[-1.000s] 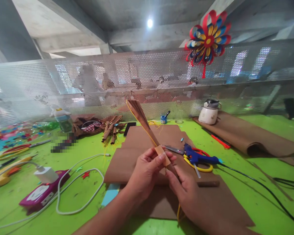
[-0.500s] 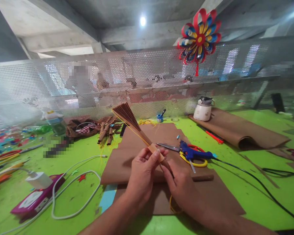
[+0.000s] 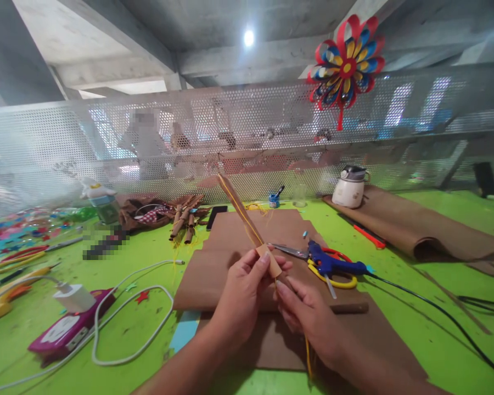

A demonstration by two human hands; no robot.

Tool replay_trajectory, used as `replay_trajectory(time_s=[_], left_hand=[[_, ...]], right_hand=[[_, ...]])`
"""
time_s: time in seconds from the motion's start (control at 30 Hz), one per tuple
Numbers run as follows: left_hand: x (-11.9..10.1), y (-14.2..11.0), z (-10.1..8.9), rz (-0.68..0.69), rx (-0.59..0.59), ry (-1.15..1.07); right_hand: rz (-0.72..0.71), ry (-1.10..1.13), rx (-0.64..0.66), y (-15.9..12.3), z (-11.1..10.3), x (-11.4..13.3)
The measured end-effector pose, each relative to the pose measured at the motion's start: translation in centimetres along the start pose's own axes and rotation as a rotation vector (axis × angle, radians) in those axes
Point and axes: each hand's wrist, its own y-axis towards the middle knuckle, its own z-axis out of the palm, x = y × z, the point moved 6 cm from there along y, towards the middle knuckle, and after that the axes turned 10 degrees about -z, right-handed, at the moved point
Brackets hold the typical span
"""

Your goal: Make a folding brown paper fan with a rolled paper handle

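A pleated brown paper fan (image 3: 239, 213) with yellow string along it points up and away from me, seen nearly edge-on. Around its lower part sits a light tan paper band (image 3: 269, 260). My left hand (image 3: 247, 282) is closed on the band, thumb on top. Just below, my right hand (image 3: 308, 315) pinches the fan's narrow lower end, which its fingers partly hide. Yellow string (image 3: 308, 356) hangs beneath the right hand. Under both hands lie brown paper sheets (image 3: 226, 274). Scissors (image 3: 290, 250) and a blue glue gun (image 3: 333, 263) rest on the sheets to the right.
A purple power strip (image 3: 72, 326) with a white cable lies at left. Rolled paper pieces (image 3: 185, 222) and a black phone (image 3: 217, 216) sit farther back. At right are a white jug (image 3: 348, 189), brown paper (image 3: 420, 225) and an orange-red tool (image 3: 369, 236). A perforated screen (image 3: 239, 126) stands behind.
The fan has turned from showing its spread pleats to nearly edge-on. My right fingers have shifted on its lower end, and string now hangs straighter below. The whole view has shifted slightly.
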Motion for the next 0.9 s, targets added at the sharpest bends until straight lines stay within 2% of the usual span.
replay_trajectory(time_s=[0.17,0.27,0.4,0.57,0.73,0.9], left_hand=[[-0.1,0.1,-0.2,0.042,-0.049,0.052],[-0.1,0.1,-0.3,0.052,-0.080,0.046],[-0.1,0.0,-0.2,0.085,-0.104,0.048],[-0.1,-0.1,-0.2,0.122,-0.125,0.068],[-0.1,-0.4,-0.1,0.123,-0.082,0.094],[-0.2,-0.7,0.4,0.127,0.014,0.080]], right_hand=[[0.041,0.039,0.000,0.0,0.2,-0.2],[0.017,0.015,-0.012,0.0,0.1,-0.6],[-0.120,-0.164,-0.101,0.0,-0.7,-0.6],[-0.295,-0.459,-0.169,-0.3,-0.9,0.6],[-0.325,-0.585,-0.168,-0.4,-0.6,1.1],[-0.476,-0.694,-0.177,-0.6,-0.7,1.8]])
